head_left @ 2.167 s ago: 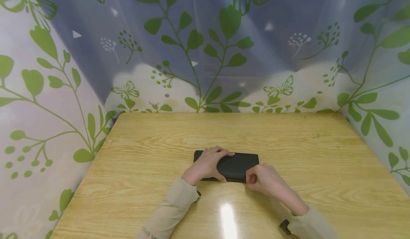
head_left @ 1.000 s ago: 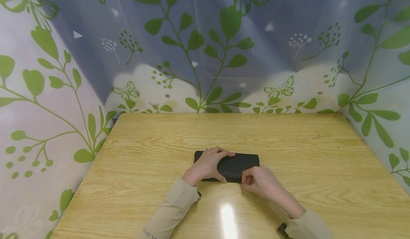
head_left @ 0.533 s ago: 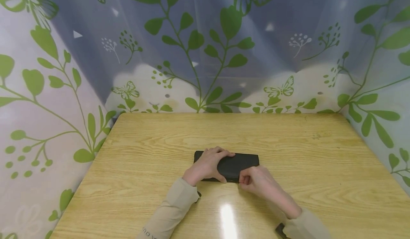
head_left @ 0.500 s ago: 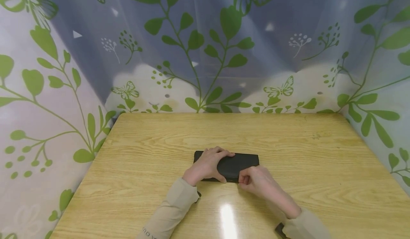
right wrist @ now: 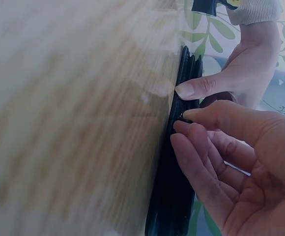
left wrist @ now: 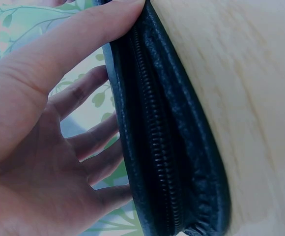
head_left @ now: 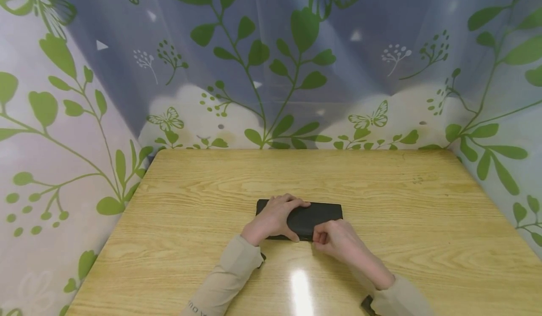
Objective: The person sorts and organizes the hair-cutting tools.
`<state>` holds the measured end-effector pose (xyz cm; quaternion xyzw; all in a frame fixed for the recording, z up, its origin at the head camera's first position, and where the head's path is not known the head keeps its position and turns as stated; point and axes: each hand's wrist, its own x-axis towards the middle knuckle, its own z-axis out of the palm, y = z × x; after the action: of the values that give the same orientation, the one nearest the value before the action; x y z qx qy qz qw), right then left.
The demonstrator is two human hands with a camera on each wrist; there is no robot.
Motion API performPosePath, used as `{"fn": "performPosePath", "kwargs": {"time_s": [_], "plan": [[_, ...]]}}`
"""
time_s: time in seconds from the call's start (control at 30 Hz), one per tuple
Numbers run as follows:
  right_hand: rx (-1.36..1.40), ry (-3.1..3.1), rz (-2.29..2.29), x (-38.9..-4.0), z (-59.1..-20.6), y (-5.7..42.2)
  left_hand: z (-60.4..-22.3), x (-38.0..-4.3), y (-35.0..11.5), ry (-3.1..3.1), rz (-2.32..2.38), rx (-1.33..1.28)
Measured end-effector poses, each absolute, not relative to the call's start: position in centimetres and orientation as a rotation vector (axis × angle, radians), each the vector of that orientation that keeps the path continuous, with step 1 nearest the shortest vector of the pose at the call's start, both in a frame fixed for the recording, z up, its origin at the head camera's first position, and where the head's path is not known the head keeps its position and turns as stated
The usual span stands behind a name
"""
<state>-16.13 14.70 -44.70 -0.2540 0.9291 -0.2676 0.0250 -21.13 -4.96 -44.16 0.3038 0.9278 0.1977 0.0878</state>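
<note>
A long black zip wallet (head_left: 309, 218) lies flat on the wooden table. My left hand (head_left: 274, 217) holds its left half, with the thumb on the near edge and the fingers reaching over to the far edge. Along that near edge runs a zipper (left wrist: 157, 142), its teeth meshed where the left wrist view shows them. My right hand (head_left: 338, 240) is at the same edge, right of the left thumb. In the right wrist view, its thumb and forefinger pinch a small dark zipper pull (right wrist: 184, 118), mostly hidden by the fingertips.
The wood-grained table (head_left: 203, 184) extends around the wallet on all sides. A curtain with green leaves and butterflies (head_left: 271, 71) closes off the back and both sides. A bright light reflection (head_left: 302, 290) shows on the near tabletop.
My right hand has slid left along the wallet's near edge, from its right corner towards the left thumb, slowing lately. My left hand and the wallet have stayed in place.
</note>
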Motion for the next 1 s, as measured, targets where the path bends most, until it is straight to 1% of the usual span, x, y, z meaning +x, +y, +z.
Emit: {"fn": "performPosePath", "kwargs": {"time_s": [1.0], "plan": [[-0.861, 2.815, -0.831, -16.79, -44.24, 14.28, -44.18, -21.14, -4.79, 2.764, 0.570, 0.877]]}}
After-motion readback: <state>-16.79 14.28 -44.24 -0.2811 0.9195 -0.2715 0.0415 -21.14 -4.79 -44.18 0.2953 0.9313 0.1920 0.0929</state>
